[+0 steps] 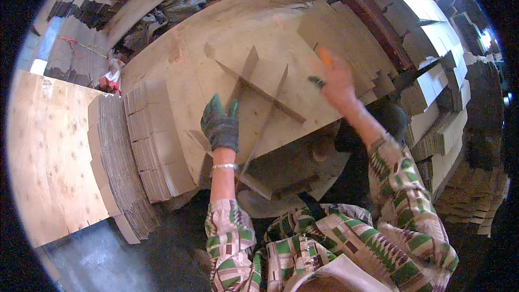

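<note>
My left hand [220, 125] wears a dark grey glove with green fingertips. Its fingers are apart beside crossed cardboard strips [272, 101] standing on edge on the wooden table. I cannot tell whether the fingertips touch the strip nearest them. My right hand [339, 83] is over the table's right side, near flat cardboard sheets [346, 35]. Motion blurs it; orange covers its fingertips and dark green its thumb tip. The thumb stands away from the fingers, with nothing visible between them. One long strip [258, 143] reaches past the table's near edge toward me.
Stacked cardboard pieces [157, 140] stand at the table's left, beside a pale plywood board [51, 157]. More cardboard stacks [432, 38] line the right side. A grey crumpled sheet [186, 0] lies beyond the wooden tabletop [184, 70]. A red and white bag [112, 78] sits at the far left.
</note>
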{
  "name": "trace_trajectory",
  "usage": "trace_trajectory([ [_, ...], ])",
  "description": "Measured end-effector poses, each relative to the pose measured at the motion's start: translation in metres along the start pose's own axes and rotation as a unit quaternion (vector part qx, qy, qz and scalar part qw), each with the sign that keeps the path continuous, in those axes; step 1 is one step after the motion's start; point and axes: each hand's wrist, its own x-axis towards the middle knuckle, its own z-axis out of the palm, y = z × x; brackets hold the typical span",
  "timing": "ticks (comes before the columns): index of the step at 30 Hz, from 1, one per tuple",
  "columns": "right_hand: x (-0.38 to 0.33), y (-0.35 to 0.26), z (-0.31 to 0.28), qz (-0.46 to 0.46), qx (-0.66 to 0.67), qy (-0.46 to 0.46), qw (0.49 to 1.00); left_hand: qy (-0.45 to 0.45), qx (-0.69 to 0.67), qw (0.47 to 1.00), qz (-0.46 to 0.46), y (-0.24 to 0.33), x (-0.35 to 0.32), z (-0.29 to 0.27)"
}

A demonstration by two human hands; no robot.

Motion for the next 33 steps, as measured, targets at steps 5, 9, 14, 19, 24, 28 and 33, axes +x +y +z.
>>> trace_trajectory([
  [5, 0.022, 0.127, 0.012, 0.127, -0.157, -0.060, 0.977, -0.036, 0.033, 0.998, 0.030, 0.008, -0.062, -0.022],
  [9, 0.044, 0.097, -0.022, 0.177, -0.082, -0.039, 0.980, -0.054, 0.090, 0.991, 0.081, -0.003, -0.103, -0.027],
  [14, 0.025, 0.032, -0.037, 0.132, 0.190, 0.085, 0.969, -0.114, 0.120, 0.980, 0.113, -0.002, -0.116, -0.009],
  [19, -0.054, -0.116, -0.041, -0.054, 0.364, -0.094, 0.925, -0.167, 0.095, 0.980, 0.045, -0.005, -0.105, 0.002],
  [24, -0.069, -0.138, -0.018, -0.154, 0.276, -0.069, 0.946, -0.186, 0.143, 0.967, 0.099, 0.007, -0.093, 0.003],
  [28, -0.066, -0.147, -0.024, -0.168, 0.256, -0.095, 0.947, -0.214, 0.143, 0.964, 0.063, 0.005, -0.093, 0.001],
  [33, -0.069, -0.142, -0.018, -0.188, 0.213, -0.123, 0.951, -0.193, 0.071, 0.978, 0.038, 0.017, -0.093, -0.002],
])
